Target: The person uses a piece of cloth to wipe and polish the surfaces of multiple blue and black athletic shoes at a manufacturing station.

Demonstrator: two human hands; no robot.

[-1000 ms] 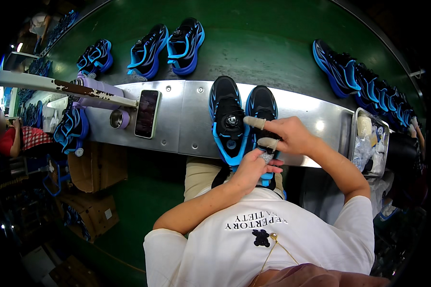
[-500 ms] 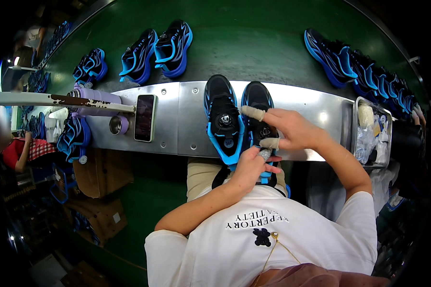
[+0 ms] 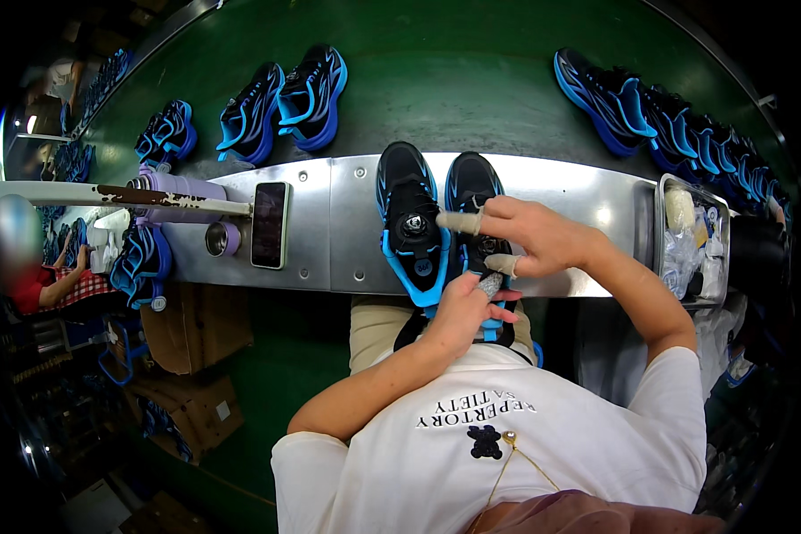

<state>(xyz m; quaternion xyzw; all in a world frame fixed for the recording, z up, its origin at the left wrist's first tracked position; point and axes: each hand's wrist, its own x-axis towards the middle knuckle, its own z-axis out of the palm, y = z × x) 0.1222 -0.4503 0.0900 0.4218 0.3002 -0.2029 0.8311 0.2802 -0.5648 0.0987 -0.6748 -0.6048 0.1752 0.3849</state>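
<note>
Two shoes: a black and blue pair lies side by side on the metal bench [image 3: 329, 249], right in front of the person, toes pointing away.
Left shoe [image 3: 411, 227]: it has a round dial on top and no hand touches it.
Right shoe [image 3: 473, 191]: both hands are on it, so only its toe shows well.
Right hand [image 3: 534, 236]: it rests on top of the right shoe with fingers bent; two fingers wear pale tape. It seems to press or pinch the top, but I cannot tell just what it grips.
Left hand [image 3: 463, 307]: it is closed on the near end of the right shoe, at the bench edge.
How far along: the left shoe looks neat and set down, maybe done. The right shoe is the one being worked on now, so it looks half way.
Phone [image 3: 269, 224]: it lies flat on the bench, to the left, well apart from the shoes.
Purple bottle [image 3: 173, 187]: it lies on its side near the phone.
Tray [image 3: 690, 240]: it sits at the right end of the bench with small white bits in it.
Green belt [image 3: 454, 98]: it runs behind the bench with more blue shoes on it.
</note>
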